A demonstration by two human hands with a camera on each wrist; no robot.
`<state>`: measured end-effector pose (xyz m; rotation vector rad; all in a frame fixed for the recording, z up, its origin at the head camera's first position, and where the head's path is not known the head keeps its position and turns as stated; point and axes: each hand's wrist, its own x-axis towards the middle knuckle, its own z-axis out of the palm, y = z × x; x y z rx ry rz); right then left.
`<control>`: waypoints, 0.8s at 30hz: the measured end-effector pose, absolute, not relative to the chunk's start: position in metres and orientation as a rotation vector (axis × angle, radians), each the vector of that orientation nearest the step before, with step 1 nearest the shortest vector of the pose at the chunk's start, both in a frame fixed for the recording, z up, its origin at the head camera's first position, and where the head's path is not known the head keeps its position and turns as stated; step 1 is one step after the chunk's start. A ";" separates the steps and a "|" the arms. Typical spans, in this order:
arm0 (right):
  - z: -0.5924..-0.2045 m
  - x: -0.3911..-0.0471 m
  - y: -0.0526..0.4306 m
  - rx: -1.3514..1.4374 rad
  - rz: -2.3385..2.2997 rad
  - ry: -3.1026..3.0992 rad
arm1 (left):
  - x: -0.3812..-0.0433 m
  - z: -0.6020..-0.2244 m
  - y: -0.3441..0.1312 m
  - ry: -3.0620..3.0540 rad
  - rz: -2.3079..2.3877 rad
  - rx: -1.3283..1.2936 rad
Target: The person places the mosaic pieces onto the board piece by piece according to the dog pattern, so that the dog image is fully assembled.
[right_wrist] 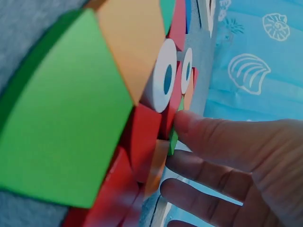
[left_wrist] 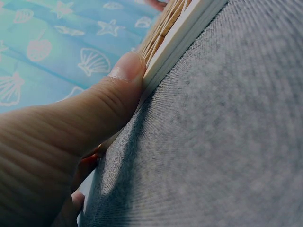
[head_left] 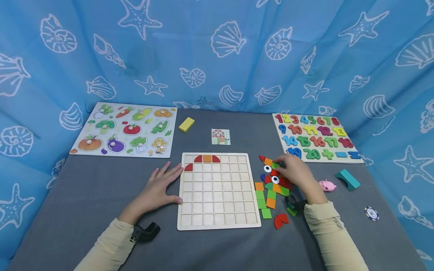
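Observation:
A wooden grid board (head_left: 220, 195) lies in the middle, with several red quarter-round pieces (head_left: 188, 167) and an orange square (head_left: 207, 159) in its upper-left cells. My left hand (head_left: 159, 190) has its fingers spread along the board's left side, the thumb touching the edge. At the loose pile right of the board, my right hand (head_left: 295, 171) pinches a green block (right_wrist: 173, 139) between thumb and index finger. Around it lie red, orange and green blocks and two white eye discs (head_left: 275, 180). A large green block (right_wrist: 66, 113) is close in the right wrist view.
A small pattern card (head_left: 220, 136) and a yellow block (head_left: 186, 124) lie behind the board. The vegetable puzzle (head_left: 125, 130) is at back left, the number puzzle (head_left: 315, 137) at back right. A pink pig (head_left: 327, 185), teal arch (head_left: 348, 179) and chip (head_left: 371, 213) lie right.

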<state>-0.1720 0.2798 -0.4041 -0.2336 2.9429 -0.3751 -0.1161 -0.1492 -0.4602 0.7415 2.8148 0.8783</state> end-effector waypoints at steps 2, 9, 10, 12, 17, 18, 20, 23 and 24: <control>-0.404 -0.173 0.278 -0.221 -0.370 2.940 | -0.116 -0.460 -0.150 2.814 0.881 0.737; -0.404 -0.176 0.274 -0.169 -0.318 2.963 | -0.115 -0.461 -0.151 2.822 0.880 0.744; -0.404 -0.175 0.274 -0.163 -0.309 2.961 | -0.115 -0.461 -0.151 2.821 0.882 0.749; -0.404 -0.174 0.274 -0.150 -0.289 2.951 | -0.116 -0.461 -0.151 2.816 0.892 0.756; -0.402 -0.172 0.271 -0.176 -0.272 2.982 | -0.116 -0.460 -0.151 2.821 0.899 0.758; -0.400 -0.171 0.268 -0.190 -0.281 3.005 | -0.116 -0.460 -0.151 2.826 0.893 0.760; -0.396 -0.169 0.255 -0.239 -0.314 3.064 | -0.117 -0.461 -0.151 2.831 0.886 0.762; -0.387 -0.165 0.216 -0.426 -0.396 3.112 | -0.117 -0.462 -0.151 2.840 0.896 0.779; -0.384 -0.164 0.200 -0.517 -0.430 3.106 | -0.117 -0.462 -0.151 2.840 0.904 0.781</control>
